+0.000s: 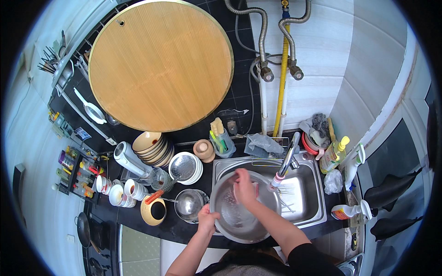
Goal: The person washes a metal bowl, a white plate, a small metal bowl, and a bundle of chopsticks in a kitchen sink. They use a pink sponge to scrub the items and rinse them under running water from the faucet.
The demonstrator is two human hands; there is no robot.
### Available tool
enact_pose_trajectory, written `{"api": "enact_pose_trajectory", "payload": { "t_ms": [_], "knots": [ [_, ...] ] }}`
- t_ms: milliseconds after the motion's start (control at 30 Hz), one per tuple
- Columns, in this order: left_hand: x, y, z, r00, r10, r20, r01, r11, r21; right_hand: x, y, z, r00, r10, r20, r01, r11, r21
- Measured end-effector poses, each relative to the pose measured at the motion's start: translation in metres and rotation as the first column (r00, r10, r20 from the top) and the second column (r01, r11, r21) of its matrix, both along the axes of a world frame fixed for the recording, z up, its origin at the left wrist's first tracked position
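A large round stainless steel basin (237, 223) is tilted over the left part of the sink (307, 207). My left hand (208, 221) grips its left rim, with the thumb over the edge. Inside the basin, my right hand (244, 188) is closed near the far wall. Something pale pink shows beside its fingers, too small to make out. Just right of the basin's far rim hangs the faucet (290, 158), with a pink and white nozzle. Several thin metal sticks (287, 198) lie in the sink, partly hidden by the basin.
Left of the sink stand a metal pot with a ladle (188, 204), stacked white bowls (197, 172), stacked larger bowls (149, 143) and a bowl of dark liquid (154, 212). On the right are a yellow pump bottle (335, 154) and a spray bottle (347, 211).
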State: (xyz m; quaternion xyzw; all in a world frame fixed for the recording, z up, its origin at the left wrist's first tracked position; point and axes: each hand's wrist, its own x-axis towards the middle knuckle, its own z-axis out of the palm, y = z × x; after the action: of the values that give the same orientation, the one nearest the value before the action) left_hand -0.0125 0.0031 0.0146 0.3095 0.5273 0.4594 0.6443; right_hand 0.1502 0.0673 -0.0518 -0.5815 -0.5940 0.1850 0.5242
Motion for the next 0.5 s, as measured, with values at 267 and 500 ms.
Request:
{"api": "enact_pose_trajectory", "payload": {
  "t_ms": [267,500],
  "knots": [
    [-0.004,0.006,-0.002,0.995,0.098,-0.019,-0.096,0.991,0.092,-0.013,-0.048,0.051,0.904,0.262,0.339,-0.240,0.965,-0.107],
    [-0.003,0.006,-0.004,0.990,0.140,-0.017,-0.137,0.982,0.126,0.015,-0.052,-0.035,0.857,0.190,0.479,0.038,0.904,-0.426]
  ]
}}
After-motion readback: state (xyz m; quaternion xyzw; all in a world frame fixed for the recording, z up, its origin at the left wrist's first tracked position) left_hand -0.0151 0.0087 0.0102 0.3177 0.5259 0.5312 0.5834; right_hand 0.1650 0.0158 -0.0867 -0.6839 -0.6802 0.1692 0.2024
